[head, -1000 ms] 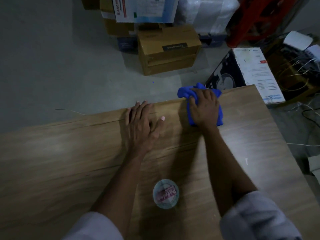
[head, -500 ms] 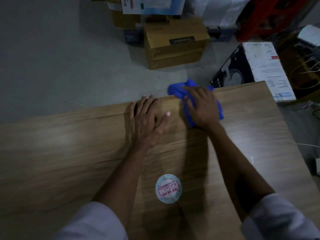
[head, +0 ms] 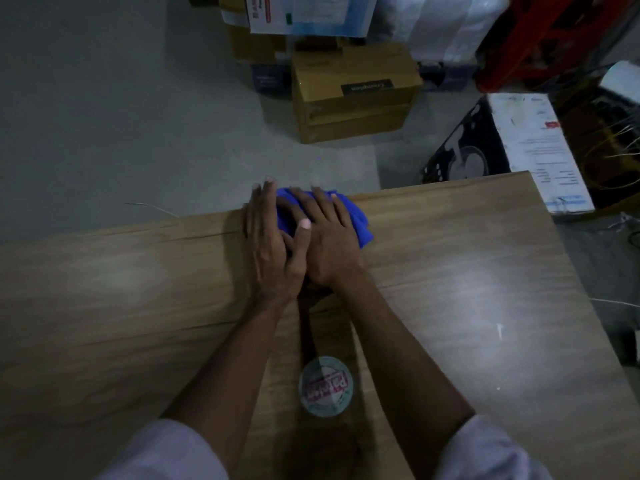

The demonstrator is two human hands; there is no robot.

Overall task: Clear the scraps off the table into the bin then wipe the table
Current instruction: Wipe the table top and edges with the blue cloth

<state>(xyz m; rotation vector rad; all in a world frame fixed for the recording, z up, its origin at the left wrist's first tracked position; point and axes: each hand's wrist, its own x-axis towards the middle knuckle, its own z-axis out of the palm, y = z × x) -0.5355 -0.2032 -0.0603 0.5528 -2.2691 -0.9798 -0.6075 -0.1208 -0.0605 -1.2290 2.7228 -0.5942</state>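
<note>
Right hand (head: 329, 244) presses the blue cloth (head: 360, 223) flat-fingered at the counter's (head: 467, 271) far edge, hiding much of it. Left hand (head: 272, 244) lies straight-fingered alongside. A round printed disc (head: 325, 386) sits between the forearms.

Table (head: 104, 306): a wide stretch of bare wood left of the forearms, and another to their right with a small white speck (head: 499, 330).
Far edge, middle: left hand (head: 268, 244) and right hand (head: 329, 244), flat and touching, lie on a blue cloth (head: 360, 223) and block that edge.
Between the forearms, near side: round labelled disc (head: 325, 386).
Beyond the far edge: grey floor (head: 104, 116) open at left; cardboard box (head: 353, 95) ahead, apart from the table; printed carton (head: 526, 147) just beside the far right corner.
</note>
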